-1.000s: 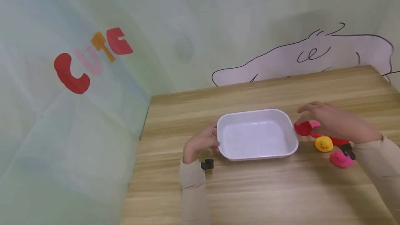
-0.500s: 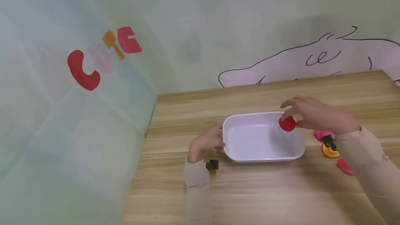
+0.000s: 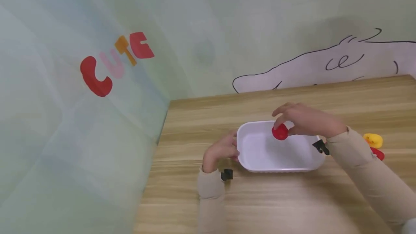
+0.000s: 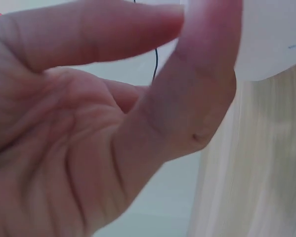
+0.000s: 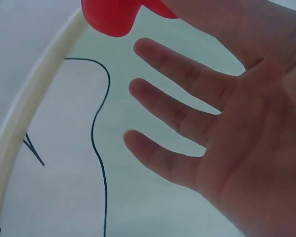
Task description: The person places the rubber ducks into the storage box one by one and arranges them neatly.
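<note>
Small red rounded toy (image 3: 280,132): clamped in right hand's (image 3: 305,120) fingers, over basin.
White rounded-rectangle basin (image 3: 278,170): left end gripped by left hand (image 3: 222,151).
Surface: light wood-grain tabletop (image 3: 260,205).
Room: pale green printed backdrop (image 3: 195,46) along far and left edges.
Open room: wood strip behind basin, broader stretch in front.
Right side: yellow duck toy (image 3: 373,141) near sleeve (image 3: 367,167).

Light falls soft; pale sheen and diffuse shadow mark the tabletop (image 3: 276,205). Right hand (image 5: 251,133) shows dim against brighter backdrop (image 5: 152,207).
</note>
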A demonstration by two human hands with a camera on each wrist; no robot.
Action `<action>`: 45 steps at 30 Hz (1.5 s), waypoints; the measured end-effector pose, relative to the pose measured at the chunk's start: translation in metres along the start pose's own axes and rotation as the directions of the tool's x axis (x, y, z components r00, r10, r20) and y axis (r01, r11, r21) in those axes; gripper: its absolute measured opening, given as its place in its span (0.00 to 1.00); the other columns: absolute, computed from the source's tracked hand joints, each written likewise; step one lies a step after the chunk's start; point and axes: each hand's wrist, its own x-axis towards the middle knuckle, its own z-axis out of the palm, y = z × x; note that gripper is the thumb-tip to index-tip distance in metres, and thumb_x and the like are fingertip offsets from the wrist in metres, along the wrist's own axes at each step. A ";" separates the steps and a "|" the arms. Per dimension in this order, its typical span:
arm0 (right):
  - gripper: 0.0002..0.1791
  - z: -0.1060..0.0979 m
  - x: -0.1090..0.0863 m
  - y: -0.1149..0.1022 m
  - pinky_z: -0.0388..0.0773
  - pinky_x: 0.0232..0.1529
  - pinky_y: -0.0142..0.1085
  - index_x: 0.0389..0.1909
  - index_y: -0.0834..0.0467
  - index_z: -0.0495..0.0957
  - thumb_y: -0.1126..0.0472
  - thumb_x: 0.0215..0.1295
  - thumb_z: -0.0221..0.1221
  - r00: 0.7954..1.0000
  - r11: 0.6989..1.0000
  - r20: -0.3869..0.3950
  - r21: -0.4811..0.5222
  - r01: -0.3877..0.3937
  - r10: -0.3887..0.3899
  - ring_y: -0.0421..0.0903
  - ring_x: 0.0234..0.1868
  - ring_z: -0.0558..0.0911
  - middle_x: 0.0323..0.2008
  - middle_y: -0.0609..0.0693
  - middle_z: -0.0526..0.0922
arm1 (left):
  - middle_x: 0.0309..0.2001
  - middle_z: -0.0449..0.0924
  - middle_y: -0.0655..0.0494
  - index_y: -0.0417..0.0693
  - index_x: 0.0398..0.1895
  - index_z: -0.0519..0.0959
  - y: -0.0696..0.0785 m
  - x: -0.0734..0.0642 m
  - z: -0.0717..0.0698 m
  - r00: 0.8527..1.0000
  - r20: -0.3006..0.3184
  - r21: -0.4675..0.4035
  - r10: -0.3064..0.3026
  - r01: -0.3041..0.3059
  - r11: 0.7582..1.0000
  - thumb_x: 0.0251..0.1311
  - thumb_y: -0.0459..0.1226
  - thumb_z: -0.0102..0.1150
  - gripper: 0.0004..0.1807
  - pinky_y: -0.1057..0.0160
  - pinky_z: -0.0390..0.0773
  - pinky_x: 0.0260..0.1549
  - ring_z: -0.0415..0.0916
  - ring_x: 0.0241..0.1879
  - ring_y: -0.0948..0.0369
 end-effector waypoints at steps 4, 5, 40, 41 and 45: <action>0.21 0.013 0.018 -0.002 0.80 0.54 0.61 0.44 0.49 0.88 0.70 0.48 0.77 0.999 0.998 0.041 0.050 -0.033 0.031 0.64 0.61 0.73 0.58 0.59 0.78 | 0.32 0.78 0.40 0.23 0.66 0.61 0.000 0.000 0.000 1.000 -0.008 0.016 -0.007 0.007 1.000 0.45 0.14 0.50 0.37 0.53 0.89 0.26 0.77 0.21 0.56; 0.22 0.016 0.022 -0.003 0.79 0.55 0.62 0.45 0.50 0.88 0.70 0.48 0.77 0.998 0.997 0.052 0.061 -0.046 0.042 0.64 0.61 0.72 0.58 0.59 0.78 | 0.31 0.79 0.39 0.23 0.66 0.61 0.000 0.000 0.000 1.000 -0.007 0.017 -0.005 0.005 1.000 0.45 0.14 0.50 0.37 0.53 0.89 0.26 0.78 0.21 0.56; 0.20 0.078 0.083 -0.012 0.71 0.53 0.71 0.34 0.49 0.88 0.76 0.45 0.72 0.992 0.996 0.093 -0.037 0.085 -0.081 0.71 0.62 0.67 0.59 0.65 0.75 | 0.38 0.77 0.21 0.20 0.50 0.69 0.001 0.004 -0.003 0.992 0.091 -0.009 0.084 -0.083 0.996 0.45 0.11 0.48 0.23 0.54 0.89 0.22 0.83 0.25 0.41; 0.20 0.078 0.083 -0.012 0.71 0.53 0.71 0.36 0.50 0.88 0.76 0.46 0.72 0.992 0.996 0.098 -0.034 0.079 -0.075 0.71 0.63 0.67 0.60 0.65 0.75 | 0.38 0.77 0.20 0.20 0.49 0.69 0.001 0.004 -0.003 0.992 0.093 -0.013 0.091 -0.090 0.996 0.44 0.11 0.48 0.23 0.54 0.89 0.22 0.82 0.26 0.40; 0.19 0.074 0.084 -0.014 0.70 0.54 0.74 0.41 0.52 0.89 0.73 0.49 0.73 0.992 0.995 0.102 -0.056 0.084 -0.078 0.72 0.64 0.67 0.61 0.66 0.75 | 0.40 0.76 0.20 0.20 0.51 0.69 0.000 0.003 -0.003 0.988 0.098 -0.010 0.116 -0.115 0.993 0.44 0.12 0.46 0.25 0.51 0.89 0.22 0.81 0.29 0.36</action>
